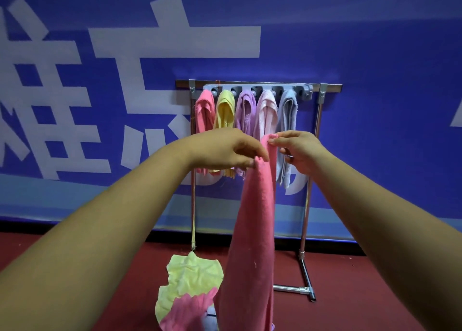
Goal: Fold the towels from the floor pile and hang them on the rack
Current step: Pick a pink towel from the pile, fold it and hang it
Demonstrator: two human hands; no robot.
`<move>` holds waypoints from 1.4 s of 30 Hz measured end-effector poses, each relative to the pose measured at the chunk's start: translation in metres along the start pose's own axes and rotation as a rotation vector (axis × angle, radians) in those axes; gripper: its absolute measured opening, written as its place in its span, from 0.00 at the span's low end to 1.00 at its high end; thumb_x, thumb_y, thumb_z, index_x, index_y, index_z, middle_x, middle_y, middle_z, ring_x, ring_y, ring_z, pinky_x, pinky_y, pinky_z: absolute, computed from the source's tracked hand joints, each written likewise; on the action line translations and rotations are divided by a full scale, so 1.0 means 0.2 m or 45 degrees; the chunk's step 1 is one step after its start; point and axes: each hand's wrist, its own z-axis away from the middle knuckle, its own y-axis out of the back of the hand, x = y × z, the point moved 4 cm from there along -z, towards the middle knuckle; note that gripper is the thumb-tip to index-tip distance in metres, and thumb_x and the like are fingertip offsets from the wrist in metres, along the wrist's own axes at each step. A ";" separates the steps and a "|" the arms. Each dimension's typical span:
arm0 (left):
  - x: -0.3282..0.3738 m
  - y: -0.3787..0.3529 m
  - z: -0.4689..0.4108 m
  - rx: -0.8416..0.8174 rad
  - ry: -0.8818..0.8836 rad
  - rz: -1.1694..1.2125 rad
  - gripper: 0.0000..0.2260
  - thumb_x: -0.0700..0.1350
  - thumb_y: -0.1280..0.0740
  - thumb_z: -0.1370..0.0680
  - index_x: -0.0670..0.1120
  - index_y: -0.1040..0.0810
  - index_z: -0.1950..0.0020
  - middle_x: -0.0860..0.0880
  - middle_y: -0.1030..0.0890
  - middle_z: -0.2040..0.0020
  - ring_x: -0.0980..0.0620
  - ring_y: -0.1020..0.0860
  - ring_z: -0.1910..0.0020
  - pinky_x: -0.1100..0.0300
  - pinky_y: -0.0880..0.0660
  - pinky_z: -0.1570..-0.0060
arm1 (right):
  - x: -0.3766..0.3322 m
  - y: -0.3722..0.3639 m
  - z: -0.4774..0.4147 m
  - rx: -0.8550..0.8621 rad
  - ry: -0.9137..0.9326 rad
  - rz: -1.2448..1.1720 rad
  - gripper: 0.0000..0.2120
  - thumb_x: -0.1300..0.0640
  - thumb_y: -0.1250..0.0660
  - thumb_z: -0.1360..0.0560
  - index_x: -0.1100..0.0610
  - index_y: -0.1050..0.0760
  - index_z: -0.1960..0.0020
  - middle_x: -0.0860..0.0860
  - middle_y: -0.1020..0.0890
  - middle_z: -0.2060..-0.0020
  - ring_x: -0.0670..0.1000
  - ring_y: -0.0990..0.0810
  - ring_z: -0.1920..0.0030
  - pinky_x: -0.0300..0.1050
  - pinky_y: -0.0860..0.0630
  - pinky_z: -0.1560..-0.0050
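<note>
While the blue wall [375, 55] with its white lettering fills the background above the red floor [362, 293], the metal rack [308, 193] stands right against it, square in front of the person. And here is the action: a long pink towel [252, 230] hangs in mid-air in front of the rack, dropping from chest height down to the floor pile [190, 275], where a crumpled yellow cloth and another pink one lie waiting. Up on the rack, five towels already hang side by side: a pink one [205, 110], a yellow one [225, 110], a purple one [246, 110], a pale pink one [267, 110] and a grey-blue one [288, 113]. Whether a free slot is left up there, I cannot tell.

Now the hands! The left hand [225, 148] pinches the top edge of the pink towel, fingers curled down onto the cloth. The right hand [300, 148] nips the upper corner just beside it, a little higher. Both are clamped on the cloth, close together.

My read: this towel is light, soft and floppy, with no stiffness at all, so it will sag wherever it is unsupported. The corners and the top hem are the places to hold; spreading the two grips apart should flatten it for a clean fold.
</note>
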 end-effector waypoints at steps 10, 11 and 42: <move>-0.03 0.00 -0.04 0.166 0.023 -0.216 0.06 0.48 0.31 0.21 0.52 0.17 0.45 0.57 0.18 0.51 0.61 0.22 0.51 0.63 0.28 0.50 | -0.02 -0.09 0.09 -0.313 -0.005 -0.108 0.07 0.67 0.26 0.27 0.65 0.18 0.50 0.53 0.15 0.60 0.45 0.23 0.70 0.37 0.25 0.68; -0.06 0.01 -0.04 0.246 0.087 -0.242 0.08 0.49 0.31 0.21 0.50 0.17 0.45 0.56 0.18 0.52 0.58 0.21 0.51 0.62 0.27 0.51 | -0.02 -0.10 0.11 -0.336 -0.012 -0.114 0.09 0.67 0.26 0.28 0.67 0.18 0.48 0.53 0.15 0.62 0.45 0.23 0.69 0.37 0.24 0.67; -0.23 -0.04 0.04 0.721 0.288 0.389 0.05 0.50 0.27 0.24 0.50 0.18 0.51 0.54 0.18 0.61 0.59 0.21 0.62 0.63 0.25 0.62 | 0.02 -0.14 0.22 -0.147 0.302 -0.138 0.06 0.65 0.32 0.22 0.60 0.18 0.56 0.56 0.18 0.62 0.50 0.20 0.62 0.44 0.20 0.57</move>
